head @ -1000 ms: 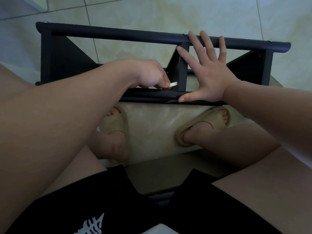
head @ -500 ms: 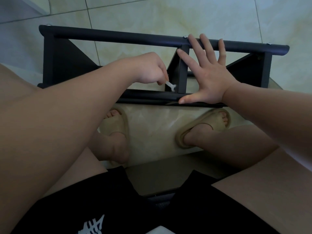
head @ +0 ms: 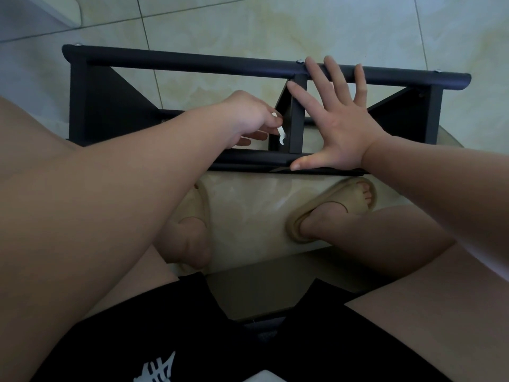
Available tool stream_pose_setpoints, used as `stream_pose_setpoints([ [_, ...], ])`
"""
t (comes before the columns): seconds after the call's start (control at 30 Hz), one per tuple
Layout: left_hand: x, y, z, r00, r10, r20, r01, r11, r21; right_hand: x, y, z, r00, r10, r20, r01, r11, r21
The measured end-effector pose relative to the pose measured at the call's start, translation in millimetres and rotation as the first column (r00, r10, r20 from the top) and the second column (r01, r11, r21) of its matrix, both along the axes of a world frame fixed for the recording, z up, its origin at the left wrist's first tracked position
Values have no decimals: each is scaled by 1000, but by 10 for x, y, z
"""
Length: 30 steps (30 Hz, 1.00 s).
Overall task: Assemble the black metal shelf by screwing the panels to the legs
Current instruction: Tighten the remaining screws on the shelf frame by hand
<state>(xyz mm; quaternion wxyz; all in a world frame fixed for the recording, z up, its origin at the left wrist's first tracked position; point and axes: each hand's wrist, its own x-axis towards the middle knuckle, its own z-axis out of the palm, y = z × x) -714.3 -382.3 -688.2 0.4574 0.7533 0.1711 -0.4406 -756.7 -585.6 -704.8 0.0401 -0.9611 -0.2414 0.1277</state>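
The left hand (head: pixel 248 117) pinches a small white tool (head: pixel 279 131), its long axis pointing down from the fingertips toward the middle panel (head: pixel 297 119) where it joins the near leg (head: pixel 248 157), while the right hand (head: pixel 338 133), nearer to that panel, presses on it with its fingers spread.

Glossy beige floor (head: pixel 248 23) tiles with grey grout lines fill the background. Two tan slide sandals stand on them, the left sandal (head: pixel 198 205) partly hidden, the right sandal (head: pixel 330 199) showing toes. Black shorts (head: pixel 330 340) carry a white print (head: pixel 158 370). A pale raised edge (head: pixel 63 9), possibly a step, sits top left.
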Motion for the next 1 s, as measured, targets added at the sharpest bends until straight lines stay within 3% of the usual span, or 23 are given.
stream_pose_setpoints([
  [0.47,83,-81,31,987,27,-159,-38,997,-69,5,-7,-22,1000,-4,1,4,1000,12],
  [0.7,84,-63,27,991,-24,-130,23,1000,-15,8,-9,-20,1000,-5,1,5,1000,10],
  [1.0,84,-82,-3,983,47,-176,-60,996,-70,4,-7,-24,1000,-2,6,2,1000,3],
])
